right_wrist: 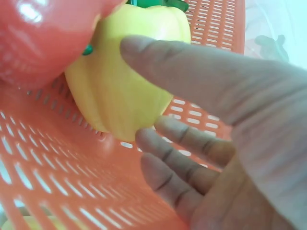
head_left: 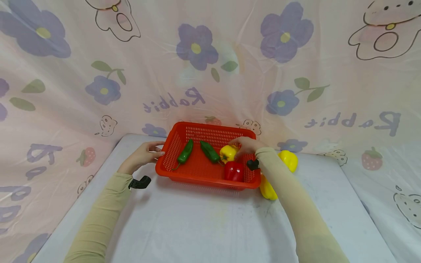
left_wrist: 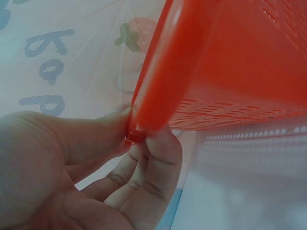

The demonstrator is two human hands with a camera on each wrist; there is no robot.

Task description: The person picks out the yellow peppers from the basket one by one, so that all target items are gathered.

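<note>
A red plastic basket (head_left: 197, 176) with slotted walls stands on the table. My left hand (head_left: 144, 155) pinches its left rim, thumb on one side and fingers curled beneath, as the left wrist view shows. Inside the basket, my right hand (head_left: 245, 145) is at a yellow bell pepper (right_wrist: 127, 81). Its thumb (right_wrist: 158, 55) overlaps the pepper's side, and the loosely bent fingertips are right at the pepper's lower edge. A red bell pepper (head_left: 234, 171) lies against the yellow one. Two long green peppers (head_left: 185, 152) lie farther left in the basket.
Outside the basket, on its right, a yellow bell pepper (head_left: 288, 160) lies toward the back and another yellow pepper (head_left: 268, 188) lies nearer, partly hidden by my right forearm. A patterned curtain (head_left: 223, 73) hangs behind the white-covered table (head_left: 197, 226).
</note>
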